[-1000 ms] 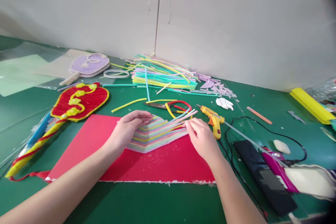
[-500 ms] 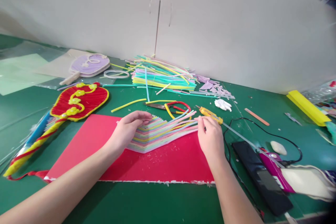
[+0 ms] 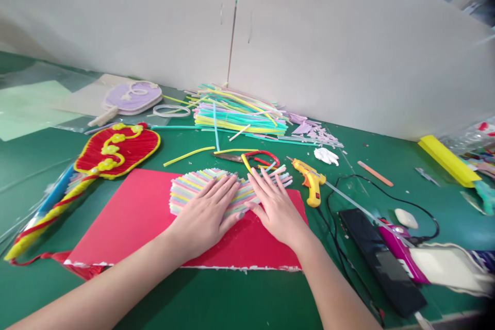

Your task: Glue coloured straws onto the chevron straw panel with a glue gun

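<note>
My left hand (image 3: pixel 207 211) lies flat, fingers stretched, over the middle of a panel of pastel pipe cleaners (image 3: pixel 183 191) laid side by side. My right hand (image 3: pixel 276 209) rests palm down with fingers spread on the panel's right end. Pink, yellow, blue and white strips show around the fingers; the part beneath both hands is hidden. Under the panel is a red sheet (image 3: pixel 127 221) with a ragged white front edge. Just beyond my right hand are red-handled scissors (image 3: pixel 266 154), partly covered by a yellow strip, and a yellow glue gun (image 3: pixel 311 180).
A bundle of pipe cleaners (image 3: pixel 240 118) lies at the back beside purple scraps (image 3: pixel 315 129). At left are a red fan with yellow trim (image 3: pixel 116 152) and a purple fan (image 3: pixel 133 95). A black phone (image 3: pixel 382 263) and cable (image 3: pixel 417 206) lie at right.
The raised, bent strips now lie flat. Both hands have come down onto them, fingers extended, and my right hand has moved left, off the strip ends, uncovering the glue gun.
</note>
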Tool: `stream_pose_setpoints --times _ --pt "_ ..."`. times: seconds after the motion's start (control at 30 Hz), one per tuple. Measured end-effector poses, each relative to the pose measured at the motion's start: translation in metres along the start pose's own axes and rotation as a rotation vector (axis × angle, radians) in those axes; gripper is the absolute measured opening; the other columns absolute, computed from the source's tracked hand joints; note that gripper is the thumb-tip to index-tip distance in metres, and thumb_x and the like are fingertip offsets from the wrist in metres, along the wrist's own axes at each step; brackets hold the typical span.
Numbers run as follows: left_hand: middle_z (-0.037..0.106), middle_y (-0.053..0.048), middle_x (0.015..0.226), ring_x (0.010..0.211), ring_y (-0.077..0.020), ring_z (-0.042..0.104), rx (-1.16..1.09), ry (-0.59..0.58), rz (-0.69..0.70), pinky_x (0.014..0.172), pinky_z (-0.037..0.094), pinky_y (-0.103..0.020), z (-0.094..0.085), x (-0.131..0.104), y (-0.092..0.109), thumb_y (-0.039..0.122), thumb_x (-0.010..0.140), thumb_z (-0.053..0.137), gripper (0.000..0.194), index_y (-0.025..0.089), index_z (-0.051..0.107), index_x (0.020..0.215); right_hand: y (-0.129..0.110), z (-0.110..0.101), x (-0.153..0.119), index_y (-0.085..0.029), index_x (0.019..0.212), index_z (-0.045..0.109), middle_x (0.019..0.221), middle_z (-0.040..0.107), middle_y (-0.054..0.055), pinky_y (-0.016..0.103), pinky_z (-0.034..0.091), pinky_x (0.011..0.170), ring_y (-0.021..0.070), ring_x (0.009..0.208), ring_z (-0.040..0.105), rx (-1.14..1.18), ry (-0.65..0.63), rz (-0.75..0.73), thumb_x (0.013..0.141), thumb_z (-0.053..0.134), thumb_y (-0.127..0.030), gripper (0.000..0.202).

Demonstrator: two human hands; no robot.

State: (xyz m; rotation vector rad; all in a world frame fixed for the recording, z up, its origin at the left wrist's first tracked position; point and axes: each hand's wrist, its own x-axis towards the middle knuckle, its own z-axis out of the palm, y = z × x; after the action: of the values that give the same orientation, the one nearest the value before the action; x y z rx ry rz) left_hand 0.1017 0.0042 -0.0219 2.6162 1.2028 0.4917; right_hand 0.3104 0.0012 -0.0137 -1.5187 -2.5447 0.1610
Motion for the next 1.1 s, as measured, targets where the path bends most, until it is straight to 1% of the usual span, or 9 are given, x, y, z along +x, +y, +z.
stream_pose_setpoints --times 0.1,0.27,0.47,0.63,0.73,0.87,0.93,1.0,1.1 --pt "0.032 -0.011 0.152 0.141 -0.0245 0.026 0.088 -0.02 0.032 0.116 0.023 -0.044 0.005 -0.002 -0.002 0.055 0.096 0.026 0.066 0.012 0.034 0.145 0.0 0.001 -0.001 -0.02 0.15 0.02 0.155 0.021 0.003 0.052 0.017 0.117 0.0224 0.145 0.015 -0.03 -0.044 0.053 0.098 0.024 -0.05 0.06" --pt "0.03 -0.01 0.152 0.141 -0.0242 0.026 0.084 -0.032 0.044 0.116 0.022 -0.044 0.002 -0.001 -0.004 0.053 0.097 0.025 0.064 0.013 0.031 0.146 0.009 0.003 -0.002 -0.018 0.149 0.022 0.155 0.021 0.005 0.052 0.017 0.117 0.0234 0.145 0.015 -0.054 -0.011 0.134 0.096 0.023 -0.054 0.064" --pt "0.03 -0.01 0.152 0.141 -0.0251 0.027 0.054 -0.062 0.029 0.115 0.022 -0.045 -0.001 0.0 -0.003 0.05 0.097 0.025 0.06 0.015 0.031 0.146 0.032 0.013 -0.005 -0.012 0.143 0.038 0.149 0.035 0.016 0.055 0.023 0.112 0.0294 0.141 0.027 -0.061 0.215 0.38 0.097 0.02 -0.054 0.065" --pt "0.03 -0.009 0.153 0.141 -0.0239 0.026 0.085 -0.075 0.026 0.116 0.021 -0.043 -0.002 0.0 -0.001 0.05 0.097 0.024 0.06 0.016 0.031 0.146 0.035 0.016 -0.003 -0.012 0.14 0.042 0.148 0.037 0.017 0.052 0.03 0.11 0.0293 0.14 0.028 -0.024 0.342 0.419 0.098 0.02 -0.049 0.06" --pt "0.03 -0.01 0.152 0.141 -0.0241 0.026 0.094 -0.081 0.031 0.116 0.021 -0.044 -0.003 0.0 -0.001 0.051 0.097 0.024 0.061 0.015 0.032 0.146 0.025 0.011 -0.001 -0.015 0.145 0.035 0.15 0.034 0.015 0.055 0.029 0.11 0.0293 0.141 0.026 -0.04 0.294 0.356 0.098 0.024 -0.047 0.058" --pt "0.03 -0.011 0.152 0.141 -0.0246 0.026 0.097 -0.062 0.043 0.115 0.022 -0.046 0.0 -0.001 -0.002 0.05 0.098 0.022 0.061 0.013 0.033 0.145 0.003 0.003 0.002 -0.024 0.148 0.026 0.157 0.018 0.005 0.054 0.018 0.115 0.026 0.145 0.011 -0.044 0.118 0.07 0.098 0.028 -0.046 0.055" --pt "0.032 -0.011 0.152 0.141 -0.0244 0.027 0.091 -0.036 0.046 0.115 0.022 -0.046 0.001 -0.001 -0.002 0.049 0.098 0.022 0.06 0.014 0.032 0.146 -0.007 0.0 0.002 -0.026 0.149 0.021 0.157 0.016 0.002 0.052 0.017 0.117 0.0228 0.146 0.01 0.001 0.02 -0.028 0.098 0.027 -0.046 0.055" --pt "0.033 -0.011 0.151 0.141 -0.0244 0.028 0.084 -0.01 0.05 0.115 0.023 -0.046 0.002 -0.002 -0.003 0.047 0.099 0.021 0.058 0.015 0.032 0.146 -0.011 0.0 0.001 -0.027 0.15 0.019 0.156 0.017 0.0 0.051 0.018 0.117 0.0211 0.145 0.011 0.037 -0.043 -0.028 0.098 0.026 -0.048 0.056" --pt "0.033 -0.01 0.151 0.141 -0.0253 0.027 0.083 -0.009 0.064 0.115 0.024 -0.047 0.001 -0.002 -0.003 0.044 0.099 0.022 0.055 0.015 0.035 0.145 -0.006 0.001 0.0 -0.026 0.15 0.02 0.156 0.017 0.001 0.051 0.018 0.117 0.0211 0.145 0.012 0.04 -0.062 0.068 0.098 0.024 -0.051 0.057"
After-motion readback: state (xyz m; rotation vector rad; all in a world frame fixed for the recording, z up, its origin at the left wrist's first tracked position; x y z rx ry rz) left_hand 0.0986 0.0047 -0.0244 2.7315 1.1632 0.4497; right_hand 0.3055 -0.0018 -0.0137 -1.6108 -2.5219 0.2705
